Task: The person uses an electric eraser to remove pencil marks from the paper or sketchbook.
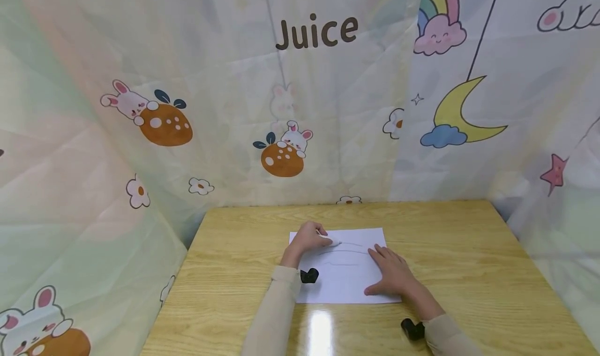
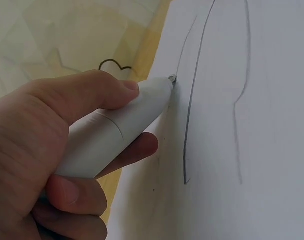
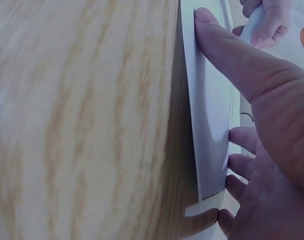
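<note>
Closest to the head camera, two cream sleeves point(image 1: 274, 314) reach over the wood-grained surface point(image 1: 234, 272), a small black piece point(image 1: 309, 276) showing at the left cuff. Ahead of them a white sheet of paper point(image 1: 342, 285) lies on the surface, bearing several thin grey lines point(image 1: 347, 251). Against it, the white pen point(image 2: 136, 117) should handle as a light, stiff tool, its smooth barrel perhaps a little slippery and its narrow tip the part likeliest to suffer from hard pressing; the sensible hold is on the barrel just behind the taper. Paper being thin and bendy, it probably slides or creases easily, so flat pressure near an edge suits it better than a pinch. As for position, the pen sits within the left grip point(image 1: 307, 240), fingers clamped around the barrel from opposite sides, the tip jutting beyond them toward the right, over the sheet's far part and at the end of a faint line; whether it truly touches is hard to tell. The right grip point(image 1: 391, 270) has its fingers spread apart, resting on the sheet's right side and pinching nothing, well apart from the pen.
</note>
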Motion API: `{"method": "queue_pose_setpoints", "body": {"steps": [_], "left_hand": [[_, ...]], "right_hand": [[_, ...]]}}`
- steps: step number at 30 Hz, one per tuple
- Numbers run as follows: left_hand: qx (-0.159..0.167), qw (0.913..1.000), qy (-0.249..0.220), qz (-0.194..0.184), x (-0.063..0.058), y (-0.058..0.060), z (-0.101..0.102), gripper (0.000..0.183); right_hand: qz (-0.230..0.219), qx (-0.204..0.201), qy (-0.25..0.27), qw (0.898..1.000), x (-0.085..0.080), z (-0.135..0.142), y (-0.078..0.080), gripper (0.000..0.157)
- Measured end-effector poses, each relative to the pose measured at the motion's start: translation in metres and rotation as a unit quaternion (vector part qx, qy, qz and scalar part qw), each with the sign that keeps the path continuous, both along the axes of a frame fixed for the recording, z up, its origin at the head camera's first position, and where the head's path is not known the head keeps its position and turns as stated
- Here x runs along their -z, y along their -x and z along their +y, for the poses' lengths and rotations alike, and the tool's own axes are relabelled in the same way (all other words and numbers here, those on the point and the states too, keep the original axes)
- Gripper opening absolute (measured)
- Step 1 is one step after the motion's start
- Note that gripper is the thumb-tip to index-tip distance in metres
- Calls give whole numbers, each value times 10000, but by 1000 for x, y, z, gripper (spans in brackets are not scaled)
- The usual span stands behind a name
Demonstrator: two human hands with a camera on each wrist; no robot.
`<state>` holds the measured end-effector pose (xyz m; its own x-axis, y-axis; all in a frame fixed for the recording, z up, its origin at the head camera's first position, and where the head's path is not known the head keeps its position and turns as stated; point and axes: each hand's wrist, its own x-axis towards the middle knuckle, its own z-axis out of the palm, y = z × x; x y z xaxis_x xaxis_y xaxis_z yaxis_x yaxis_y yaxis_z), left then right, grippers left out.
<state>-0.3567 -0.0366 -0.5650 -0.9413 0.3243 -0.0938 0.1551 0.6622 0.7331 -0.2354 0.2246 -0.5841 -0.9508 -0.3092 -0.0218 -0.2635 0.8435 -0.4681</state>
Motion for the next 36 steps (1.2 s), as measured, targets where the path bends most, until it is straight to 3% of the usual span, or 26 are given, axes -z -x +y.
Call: {"method": "queue_pose_setpoints", "body": {"steps": [10, 18, 24, 29, 36], "left_hand": [[-63, 9998, 164, -102, -7, -3, 3, 21], [-215, 9993, 305, -23, -6, -1, 5, 21], [14, 9999, 146, -54, -3, -4, 7, 20], [-114, 9995, 279, 25, -2, -4, 2, 21], [25, 9998, 192, -11, 1, -1, 8, 20]], "right_hand": [[28, 37, -39, 10000, 1, 0, 1, 113], [64, 38, -79, 9999, 4, 1, 5, 112], [29, 40, -50, 10000, 4, -1, 3, 111], [-7, 20, -91, 10000, 7, 0, 2, 112], [41, -8, -53, 10000, 9, 0, 4, 112]]}}
